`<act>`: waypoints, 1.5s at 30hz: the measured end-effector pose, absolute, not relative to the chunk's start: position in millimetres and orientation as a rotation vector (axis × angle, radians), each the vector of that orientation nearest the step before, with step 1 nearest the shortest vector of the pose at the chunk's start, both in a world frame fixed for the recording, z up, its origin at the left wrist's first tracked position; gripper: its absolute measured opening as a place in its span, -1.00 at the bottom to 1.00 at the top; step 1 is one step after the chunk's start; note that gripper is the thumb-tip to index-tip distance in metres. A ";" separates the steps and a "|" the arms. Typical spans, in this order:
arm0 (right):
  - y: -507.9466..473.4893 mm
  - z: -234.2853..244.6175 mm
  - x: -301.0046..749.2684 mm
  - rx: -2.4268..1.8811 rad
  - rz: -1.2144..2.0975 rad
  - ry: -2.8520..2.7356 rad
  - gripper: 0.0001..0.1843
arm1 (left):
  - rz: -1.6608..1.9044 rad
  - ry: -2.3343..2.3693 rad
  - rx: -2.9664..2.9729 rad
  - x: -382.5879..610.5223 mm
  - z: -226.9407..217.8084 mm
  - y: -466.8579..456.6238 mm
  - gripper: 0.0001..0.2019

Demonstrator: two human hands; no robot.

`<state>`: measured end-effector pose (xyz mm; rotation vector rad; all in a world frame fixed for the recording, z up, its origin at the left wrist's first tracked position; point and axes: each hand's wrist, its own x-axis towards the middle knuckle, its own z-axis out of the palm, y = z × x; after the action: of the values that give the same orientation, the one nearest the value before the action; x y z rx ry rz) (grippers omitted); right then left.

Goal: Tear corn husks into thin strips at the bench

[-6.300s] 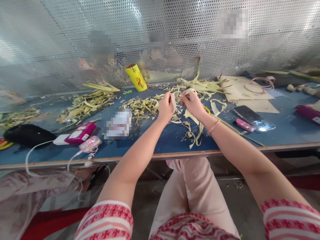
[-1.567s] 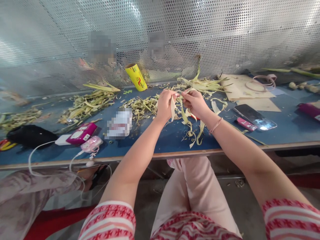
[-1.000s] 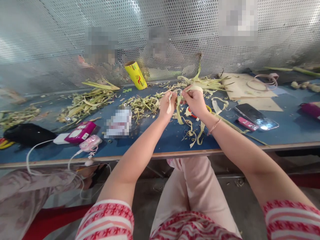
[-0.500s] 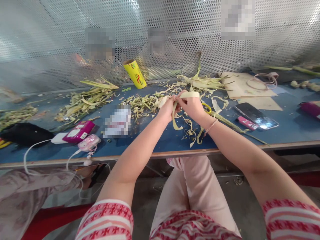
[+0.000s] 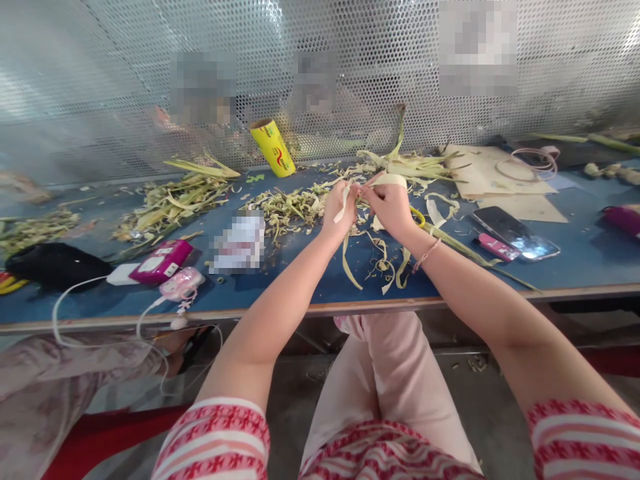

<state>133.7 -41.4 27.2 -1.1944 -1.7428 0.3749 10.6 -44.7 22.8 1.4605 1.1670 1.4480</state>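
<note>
My left hand (image 5: 339, 212) and my right hand (image 5: 393, 207) meet over the table, fingertips pinched close together. Between them they grip pale leaf strips. One flat leaf strip (image 5: 392, 180) lies across the back of my right hand, and a thinner strip end (image 5: 342, 205) crosses my left hand. Below my left hand a curled strip (image 5: 350, 267) hangs or lies; its upper end is hidden. What the fingertips pinch exactly is too small to see. Beside my right wrist shows a yellow loop (image 5: 418, 216), partly covered. A heap of leaf scraps (image 5: 290, 208) lies left of my hands.
Against the perforated metal screen leans a yellow cardboard tube (image 5: 273, 150). Leaf bundles (image 5: 415, 165) lie behind my hands. A phone (image 5: 515, 230) and brown paper (image 5: 480, 175) are at the right; a purple box (image 5: 161, 261), cables and a black pouch (image 5: 57, 263) sit left.
My left hand has turned more upright, its strip end now lying across its back. The hanging strip reaches lower. Both hands stay together; the view has shifted slightly.
</note>
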 end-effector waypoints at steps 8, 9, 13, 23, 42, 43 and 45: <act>-42.6 29.5 133.4 -1.142 0.441 -1.657 -0.40 | 1.502 1.128 1.420 11.6 12.3 -38.1 -0.63; -42.1 29.5 133.6 -1.141 0.449 -1.654 -0.39 | 1.511 1.129 1.377 11.7 12.1 -37.5 -0.63; -38.6 29.3 134.6 -1.144 0.474 -1.642 -0.37 | 1.538 1.134 1.296 12.1 15.0 -39.9 -0.60; -29.9 22.4 136.3 -1.076 0.497 -1.630 -0.52 | 1.568 1.100 1.292 11.8 18.6 -46.3 -0.57; -31.5 29.5 138.7 -0.736 0.613 -1.674 -0.88 | 1.708 1.152 1.461 7.9 30.4 -56.7 -0.51; -31.6 29.2 137.9 -0.757 0.615 -1.659 -0.87 | 1.702 1.144 1.454 7.9 30.2 -56.8 -0.51; -31.7 28.3 135.9 -0.798 0.643 -1.632 -0.84 | 1.685 1.130 1.440 8.1 29.4 -57.4 -0.51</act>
<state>135.9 -31.7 28.3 -0.7982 -1.6319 0.6430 8.1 -57.4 29.4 1.4403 1.1300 1.6848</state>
